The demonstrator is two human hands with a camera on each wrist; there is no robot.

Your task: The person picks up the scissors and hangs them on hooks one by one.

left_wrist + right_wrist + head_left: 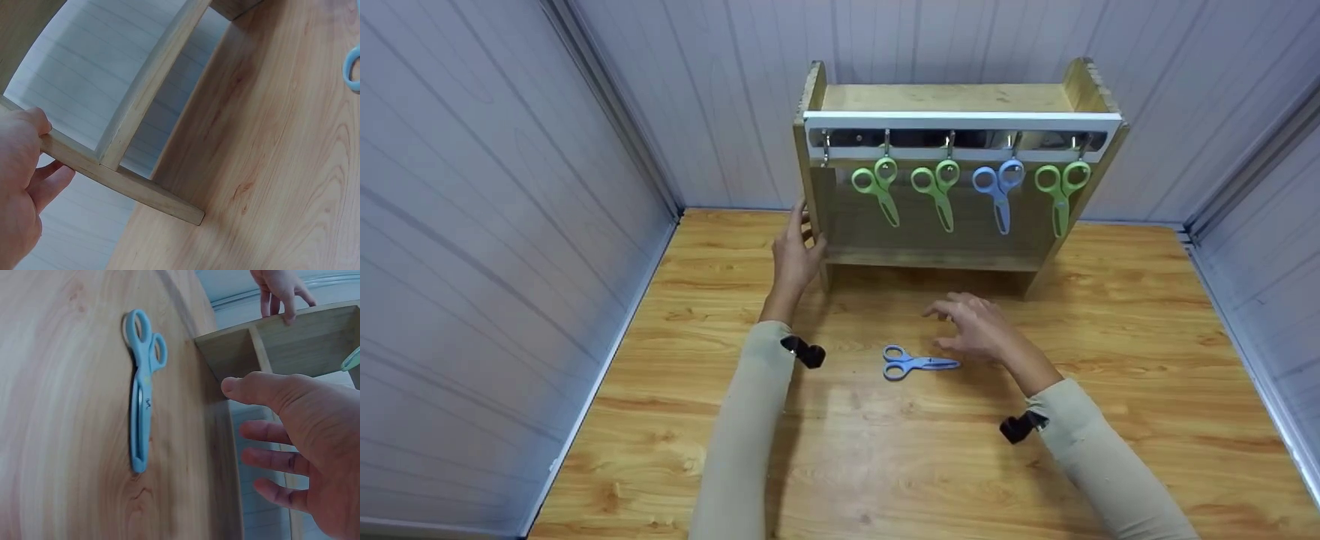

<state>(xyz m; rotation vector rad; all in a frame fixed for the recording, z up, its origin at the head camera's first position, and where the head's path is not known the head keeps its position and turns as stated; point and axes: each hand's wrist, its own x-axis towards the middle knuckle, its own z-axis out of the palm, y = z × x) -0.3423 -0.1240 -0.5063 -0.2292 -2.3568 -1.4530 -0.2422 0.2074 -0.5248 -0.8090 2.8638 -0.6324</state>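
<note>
A wooden rack (pixel 937 260) stands at the back, and my left hand (pixel 796 255) grips the edge of its left side panel. In the left wrist view, the thumb and fingers of that hand (pixel 22 169) pinch the panel (pixel 140 191) from both faces. My right hand (pixel 976 327) hovers with relaxed fingers just right of blue scissors (pixel 919 364) lying on the wooden surface, holding nothing. Seen from the right wrist, the scissors (pixel 142 399) lie flat with blades together, apart from the hand (pixel 304 433).
Along the rack's front runs a white strip (pixel 960 116) with metal hooks. Green scissors (pixel 877 187), more green scissors (pixel 937 191), blue scissors (pixel 1000 191) and green scissors (pixel 1061 195) hang there. The leftmost hook (pixel 826 150) bears nothing. Pale panels (pixel 495 225) wall the wooden surface.
</note>
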